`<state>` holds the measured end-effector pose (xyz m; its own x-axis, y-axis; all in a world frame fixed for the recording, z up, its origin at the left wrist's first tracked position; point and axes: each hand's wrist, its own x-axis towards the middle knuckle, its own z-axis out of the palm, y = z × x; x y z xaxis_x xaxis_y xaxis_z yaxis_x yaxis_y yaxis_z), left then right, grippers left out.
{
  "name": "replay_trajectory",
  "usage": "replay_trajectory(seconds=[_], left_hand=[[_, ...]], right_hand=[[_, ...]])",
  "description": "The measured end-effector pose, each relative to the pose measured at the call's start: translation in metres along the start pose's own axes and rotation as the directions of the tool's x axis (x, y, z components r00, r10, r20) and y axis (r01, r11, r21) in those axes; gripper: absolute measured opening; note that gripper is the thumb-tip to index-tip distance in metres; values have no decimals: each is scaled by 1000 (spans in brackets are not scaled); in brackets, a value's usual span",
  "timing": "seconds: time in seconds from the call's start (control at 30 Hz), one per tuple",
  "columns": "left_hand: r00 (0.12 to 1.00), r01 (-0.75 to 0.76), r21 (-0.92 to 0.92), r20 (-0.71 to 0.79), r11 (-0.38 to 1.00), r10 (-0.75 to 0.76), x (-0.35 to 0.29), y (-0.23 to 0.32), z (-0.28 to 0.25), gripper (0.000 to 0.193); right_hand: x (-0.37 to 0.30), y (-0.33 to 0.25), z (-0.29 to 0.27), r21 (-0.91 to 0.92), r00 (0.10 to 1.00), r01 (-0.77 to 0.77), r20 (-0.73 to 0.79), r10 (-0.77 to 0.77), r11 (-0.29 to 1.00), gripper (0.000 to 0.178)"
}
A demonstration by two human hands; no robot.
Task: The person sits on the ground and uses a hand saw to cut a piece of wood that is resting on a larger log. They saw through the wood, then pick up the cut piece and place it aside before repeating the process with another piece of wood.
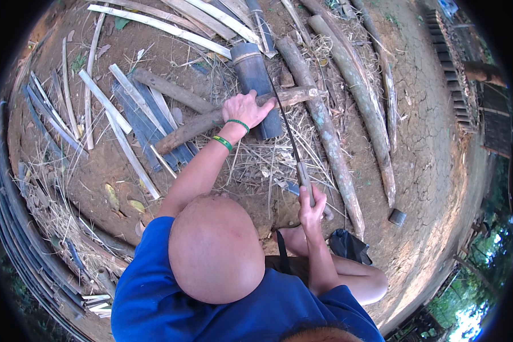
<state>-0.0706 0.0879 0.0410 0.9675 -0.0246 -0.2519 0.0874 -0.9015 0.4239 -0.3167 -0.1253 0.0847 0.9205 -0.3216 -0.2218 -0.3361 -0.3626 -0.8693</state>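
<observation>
My left hand (248,109), with green bands at its wrist, grips a dark, thick bamboo section (253,73). This section lies lengthwise away from me where it meets a crosswise wooden log (189,134); the hand hides part of the crossing. In my right hand (312,210) is the pale handle of a long-bladed knife (290,138). Its thin dark blade points away from me and slants along the bamboo's right side. Whether the edge touches the bamboo, I cannot tell.
Split bamboo strips (159,25) and dark split pieces (137,122) lie left and far. Long logs (325,122) stretch along the right. Shavings (262,162) cover the ground beneath the bamboo. Bamboo poles (17,228) line the left rim. A small dark block (397,217) lies right.
</observation>
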Motion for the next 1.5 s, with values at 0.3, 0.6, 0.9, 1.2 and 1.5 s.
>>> replay_trajectory(seconds=[0.3,0.6,0.9,1.2,1.5], left_hand=[[996,-67,-19,58,998,68,-3,-11,-1,74],[934,-243,56,-257,968,249,-47,-112,-2,72],[836,-327,162,-410,931,365,-64,-95,10,53],[842,-391,66,-377,918,386,-60,-90,9,47],[997,47,-26,63,999,-45,0,4,-7,67]], right_hand=[[39,-13,39,32,995,101,3,-101,994,30],[29,0,52,135,996,85,-34,-81,987,25],[19,26,57,125,986,149,-94,-138,981,24],[22,25,57,109,987,162,-30,-159,981,25],[29,4,58,58,986,167,-9,-167,984,34]])
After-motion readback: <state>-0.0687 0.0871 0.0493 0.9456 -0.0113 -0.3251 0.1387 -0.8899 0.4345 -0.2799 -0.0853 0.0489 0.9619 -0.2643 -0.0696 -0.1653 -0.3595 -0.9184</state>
